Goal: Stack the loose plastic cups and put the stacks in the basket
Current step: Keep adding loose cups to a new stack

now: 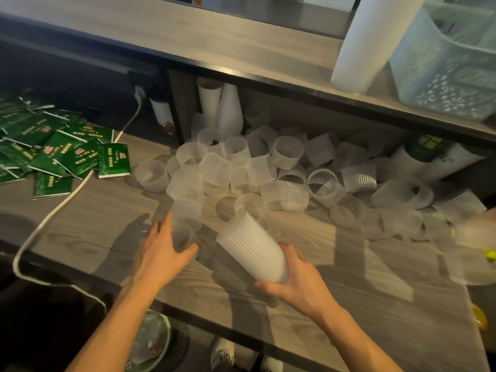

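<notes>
- Translucent ribbed plastic, frosted white: one stack of cups (252, 253), tilted with its open mouth up and away, base end clamped in the right hand (292, 280), fingers and thumb curled round it just above the tabletop (107, 224).
- Left hand (161, 251): thumb and fingers wrapped round the near end of one short row of nested cups (186, 210) that lies on the tabletop and points toward the pile.
- Loose cups (268, 167): a heap too tangled to count, several dozen, lying on their sides and upended across the tabletop, under the upper shelf (188, 36), from centre to right edge.
- Tall stacks at the back (222, 106): two, leaning under the shelf.
- One tall white stack (367, 41) stands on the upper shelf, beside one pale blue perforated basket (445, 68) at upper right.
- Green packets (53, 149): a scattered pile at left, too overlapped to count.
- One white cable (61, 202) runs across the left tabletop.
</notes>
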`<state>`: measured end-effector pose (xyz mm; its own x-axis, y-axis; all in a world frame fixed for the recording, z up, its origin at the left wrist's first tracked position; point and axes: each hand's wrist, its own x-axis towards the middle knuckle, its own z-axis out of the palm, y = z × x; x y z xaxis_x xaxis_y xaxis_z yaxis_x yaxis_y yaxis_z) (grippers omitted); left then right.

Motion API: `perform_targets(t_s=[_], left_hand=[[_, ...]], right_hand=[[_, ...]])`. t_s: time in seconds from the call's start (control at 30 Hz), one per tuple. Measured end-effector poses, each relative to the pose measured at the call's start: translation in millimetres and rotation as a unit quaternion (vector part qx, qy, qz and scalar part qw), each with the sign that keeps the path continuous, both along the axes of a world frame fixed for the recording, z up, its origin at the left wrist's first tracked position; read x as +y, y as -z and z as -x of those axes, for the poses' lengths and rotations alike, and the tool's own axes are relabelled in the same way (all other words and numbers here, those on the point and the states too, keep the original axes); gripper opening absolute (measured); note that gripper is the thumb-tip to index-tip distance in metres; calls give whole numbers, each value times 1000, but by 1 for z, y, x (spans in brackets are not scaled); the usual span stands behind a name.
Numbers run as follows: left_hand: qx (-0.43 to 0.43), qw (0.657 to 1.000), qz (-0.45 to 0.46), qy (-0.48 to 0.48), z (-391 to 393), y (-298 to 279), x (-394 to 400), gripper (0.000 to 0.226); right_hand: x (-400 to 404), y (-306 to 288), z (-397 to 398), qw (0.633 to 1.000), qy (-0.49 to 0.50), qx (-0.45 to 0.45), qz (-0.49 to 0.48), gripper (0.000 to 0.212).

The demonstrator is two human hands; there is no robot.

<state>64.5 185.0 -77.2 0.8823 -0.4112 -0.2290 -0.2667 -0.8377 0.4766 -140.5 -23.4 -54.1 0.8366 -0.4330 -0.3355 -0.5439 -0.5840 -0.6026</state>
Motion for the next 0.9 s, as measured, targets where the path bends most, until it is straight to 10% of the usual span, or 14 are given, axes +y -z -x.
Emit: perform_targets(t_s=[0.37,0.9], left_hand=[[78,945,316,-35,31,-58,-23,60],[167,941,263,132,66,-43,-56,58]], right_hand=[[-4,2,6,999,-42,0,27,90],[-3,4,13,999,-31,-15,-12,91]])
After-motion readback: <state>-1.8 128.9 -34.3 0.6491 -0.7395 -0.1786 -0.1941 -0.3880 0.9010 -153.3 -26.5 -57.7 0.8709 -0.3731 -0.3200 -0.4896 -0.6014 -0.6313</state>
